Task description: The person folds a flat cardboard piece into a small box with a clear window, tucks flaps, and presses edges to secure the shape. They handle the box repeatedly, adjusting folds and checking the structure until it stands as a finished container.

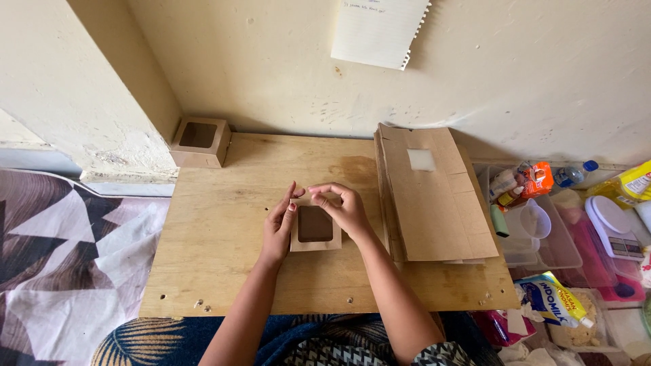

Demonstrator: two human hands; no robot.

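Kraft window box [315,230] is held flat at mid-desk [224,271], left hand [279,227] pressed on its left edge, right hand [347,209] pinching the top flap. Uneven pressure could crease the flap or tear the window film.

I count two small brown window boxes: one [316,228] between my fingers at the tabletop [224,271] centre, one [201,141] at ten o'clock. One stack of flat cardboard blanks [437,203] lies at three o'clock. One paper sheet [380,30] hangs at twelve.
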